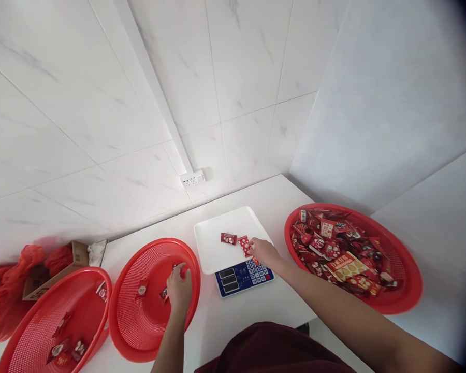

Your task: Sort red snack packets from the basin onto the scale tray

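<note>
My left hand (179, 286) reaches into the middle red basket (118, 295), with thumb and fingers apart. A small dark packet (175, 266) shows by its fingertips, and another packet (163, 294) lies beside the hand. One red packet (141, 289) rests further left in this basket. Over the front right of the scale's white tray (209, 256), my right hand (263, 250) is closed on a red snack packet (244, 245) with pale spots. A bit of red and orange wrapper (256, 261) shows beneath that hand. A dark red packet (229, 238) lies on the tray.
At right stands a large red basket (413, 274) heaped with wrapped snacks. Another red basket (27, 321) at left holds several packets. Behind it are a cardboard box (79, 253) and red plastic bags (8, 295). The scale's blue keypad (244, 278) faces me; a wall socket (192, 178) is behind.
</note>
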`<move>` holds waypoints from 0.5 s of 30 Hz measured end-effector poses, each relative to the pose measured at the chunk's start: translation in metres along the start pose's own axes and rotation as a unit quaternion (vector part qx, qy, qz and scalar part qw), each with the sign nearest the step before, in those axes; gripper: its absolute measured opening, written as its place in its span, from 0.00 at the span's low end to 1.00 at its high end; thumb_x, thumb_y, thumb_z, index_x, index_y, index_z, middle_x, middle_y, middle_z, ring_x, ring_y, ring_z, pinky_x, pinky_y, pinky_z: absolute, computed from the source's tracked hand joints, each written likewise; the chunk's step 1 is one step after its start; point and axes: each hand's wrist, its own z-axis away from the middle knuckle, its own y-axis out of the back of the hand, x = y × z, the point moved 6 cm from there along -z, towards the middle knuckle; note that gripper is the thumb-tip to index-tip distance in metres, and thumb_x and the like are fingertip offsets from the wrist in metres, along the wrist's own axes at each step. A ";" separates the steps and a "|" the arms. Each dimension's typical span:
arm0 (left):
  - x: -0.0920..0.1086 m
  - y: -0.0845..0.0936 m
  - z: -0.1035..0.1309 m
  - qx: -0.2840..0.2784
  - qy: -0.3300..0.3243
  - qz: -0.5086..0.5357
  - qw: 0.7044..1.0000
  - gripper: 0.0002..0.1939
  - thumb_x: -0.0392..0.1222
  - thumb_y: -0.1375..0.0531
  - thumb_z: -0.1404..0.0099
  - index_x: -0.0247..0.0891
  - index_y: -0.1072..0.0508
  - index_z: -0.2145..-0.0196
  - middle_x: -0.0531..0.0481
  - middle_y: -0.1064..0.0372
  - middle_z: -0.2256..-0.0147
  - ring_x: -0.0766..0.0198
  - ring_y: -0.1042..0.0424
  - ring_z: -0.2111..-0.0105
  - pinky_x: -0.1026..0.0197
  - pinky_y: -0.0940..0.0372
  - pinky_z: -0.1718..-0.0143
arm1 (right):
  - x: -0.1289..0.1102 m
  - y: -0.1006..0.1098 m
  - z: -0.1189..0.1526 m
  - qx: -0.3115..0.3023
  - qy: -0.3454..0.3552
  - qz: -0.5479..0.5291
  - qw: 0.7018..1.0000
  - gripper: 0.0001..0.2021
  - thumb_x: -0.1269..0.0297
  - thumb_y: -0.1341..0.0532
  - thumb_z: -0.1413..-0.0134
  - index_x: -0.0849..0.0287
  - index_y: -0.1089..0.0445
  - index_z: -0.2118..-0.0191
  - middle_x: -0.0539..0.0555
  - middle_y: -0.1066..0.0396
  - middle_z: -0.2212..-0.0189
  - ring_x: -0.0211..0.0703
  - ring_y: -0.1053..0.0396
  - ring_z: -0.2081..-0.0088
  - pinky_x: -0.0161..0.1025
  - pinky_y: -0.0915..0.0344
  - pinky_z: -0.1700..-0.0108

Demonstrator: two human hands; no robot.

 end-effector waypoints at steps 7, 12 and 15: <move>0.061 -0.075 -0.005 -0.171 -0.226 -0.119 0.952 0.16 0.37 0.50 0.39 0.41 0.31 0.55 0.44 0.36 0.48 0.53 0.46 0.44 0.49 0.53 0.43 | 0.002 -0.007 -0.011 -0.024 -0.031 0.068 0.997 0.09 0.66 0.43 0.51 0.63 0.30 0.64 0.63 0.27 0.63 0.50 0.31 0.60 0.36 0.43 0.67; 0.100 -0.145 -0.025 -0.272 -0.229 -0.098 0.930 0.22 0.28 0.46 0.45 0.40 0.33 0.53 0.46 0.39 0.45 0.56 0.53 0.40 0.53 0.59 0.41 | 0.001 -0.010 -0.015 -0.024 -0.041 0.083 0.995 0.09 0.69 0.44 0.51 0.64 0.30 0.63 0.63 0.27 0.62 0.50 0.30 0.60 0.36 0.42 0.67; 0.104 -0.159 -0.037 -0.300 -0.199 -0.061 0.931 0.21 0.24 0.46 0.48 0.39 0.31 0.56 0.44 0.35 0.50 0.56 0.52 0.41 0.53 0.60 0.41 | 0.005 -0.009 -0.017 -0.021 -0.048 0.076 0.996 0.09 0.69 0.45 0.49 0.63 0.29 0.63 0.61 0.27 0.63 0.48 0.30 0.60 0.35 0.42 0.67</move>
